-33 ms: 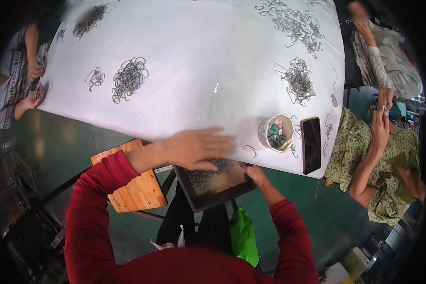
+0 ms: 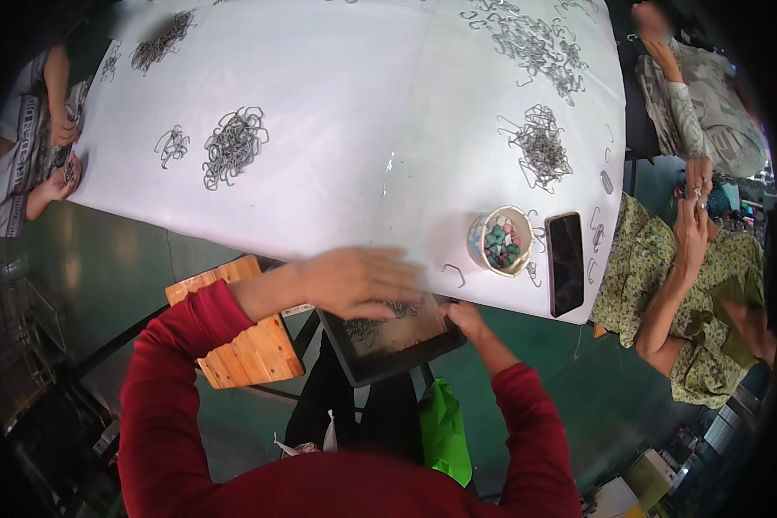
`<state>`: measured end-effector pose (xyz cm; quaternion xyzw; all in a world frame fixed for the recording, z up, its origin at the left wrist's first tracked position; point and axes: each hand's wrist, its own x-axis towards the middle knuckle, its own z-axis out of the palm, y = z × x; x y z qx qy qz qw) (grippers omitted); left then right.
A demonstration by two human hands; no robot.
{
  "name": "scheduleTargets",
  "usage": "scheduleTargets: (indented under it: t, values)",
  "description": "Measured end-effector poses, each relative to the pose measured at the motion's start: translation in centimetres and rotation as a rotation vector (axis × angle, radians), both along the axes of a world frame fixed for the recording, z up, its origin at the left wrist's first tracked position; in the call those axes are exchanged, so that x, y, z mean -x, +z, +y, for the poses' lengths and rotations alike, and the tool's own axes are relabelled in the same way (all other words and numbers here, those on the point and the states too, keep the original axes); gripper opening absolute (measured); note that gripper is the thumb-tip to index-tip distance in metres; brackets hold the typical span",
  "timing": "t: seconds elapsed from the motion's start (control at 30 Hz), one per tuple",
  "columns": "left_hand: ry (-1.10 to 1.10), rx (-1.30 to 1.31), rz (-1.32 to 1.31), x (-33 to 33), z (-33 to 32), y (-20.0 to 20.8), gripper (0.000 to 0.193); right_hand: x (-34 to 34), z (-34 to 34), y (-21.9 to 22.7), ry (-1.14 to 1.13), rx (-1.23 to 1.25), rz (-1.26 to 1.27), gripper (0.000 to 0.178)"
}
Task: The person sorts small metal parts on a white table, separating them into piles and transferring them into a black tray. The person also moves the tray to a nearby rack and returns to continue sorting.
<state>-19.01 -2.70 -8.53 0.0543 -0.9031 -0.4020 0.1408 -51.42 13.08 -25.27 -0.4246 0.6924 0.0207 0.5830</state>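
A dark-rimmed shallow tray (image 2: 406,366) is held at the table's near edge, above my legs. Several small dark metal hooks (image 2: 363,330) lie in its far part. My right hand (image 2: 464,319) grips the tray's right side near the far corner. Over the tray's far edge, my left hand (image 2: 358,281) is stretched flat with the fingers extended, slightly blurred and holding nothing. It hides part of the tray. A single bent hook (image 2: 454,276) lies on the white table (image 2: 319,190), just beyond my right hand.
A paper cup (image 2: 475,246) of green, pink and white pieces stands beside a black phone (image 2: 565,263). Piles of metal hooks (image 2: 235,148) cover parts of the table. A wooden stool (image 2: 250,354) is at my left. People sit at both sides; a green bag (image 2: 445,432) hangs below.
My left hand has shifted slightly toward me over the tray, covering more of the hooks. My right hand keeps its hold on the tray.
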Motion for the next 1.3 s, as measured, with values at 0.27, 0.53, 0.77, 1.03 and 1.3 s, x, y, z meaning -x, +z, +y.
scheduleTargets:
  t: [0.27,0.53,0.77,1.03,1.3]
  values:
    - [0.63,0.063,-0.032,6.6,4.0,-2.0,0.063,1.4,1.1,-2.8,-0.196,0.291,-0.332,0.05]
    - [0.455,-0.173,-0.058,3.6,15.1,-2.6,0.03,1.6,0.4,0.6,-0.368,0.122,-0.266,0.037]
    - [1.734,-0.412,-0.265,-1.7,22.1,-6.9,0.087,3.1,1.2,0.1,-0.312,0.303,-0.025,0.048]
    - [1.646,-1.915,-0.002,-0.2,27.1,-13.6,0.09,8.4,-0.3,-1.8,-0.008,0.165,-0.095,0.056]
    - [1.692,-1.905,0.019,3.8,29.5,-13.1,0.044,8.1,-2.4,-2.8,0.257,0.273,-0.168,0.042]
